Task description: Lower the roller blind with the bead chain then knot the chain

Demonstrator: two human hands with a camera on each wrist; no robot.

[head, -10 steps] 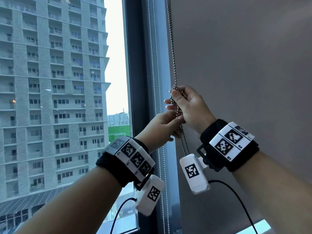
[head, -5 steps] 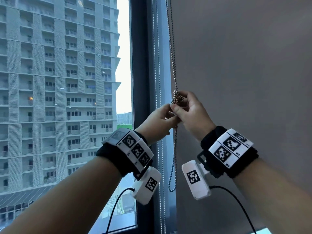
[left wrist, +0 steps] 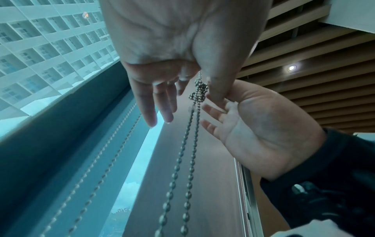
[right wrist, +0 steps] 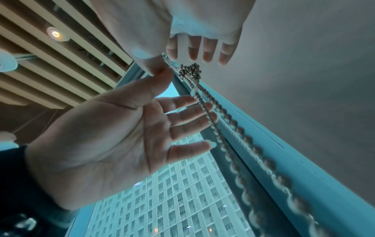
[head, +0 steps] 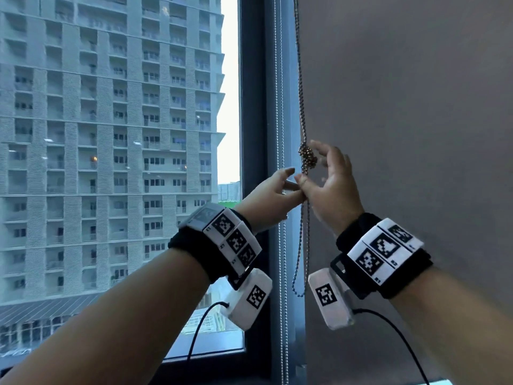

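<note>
Both the left hand (head: 270, 194) and right hand (head: 331, 187) hang released beside the knot (head: 307, 159) in the bead chain (head: 301, 87); wrist tags show only square codes.

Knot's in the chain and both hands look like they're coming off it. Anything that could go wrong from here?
1. The knot looks bunched rather than cinched; once the open left hand and right hand leave, the chain might slip loose.
2. Fingers are spread right beside the knot, so a careless withdrawal could snag it.
3. The loop below hangs free and may swing against the blind.
</note>
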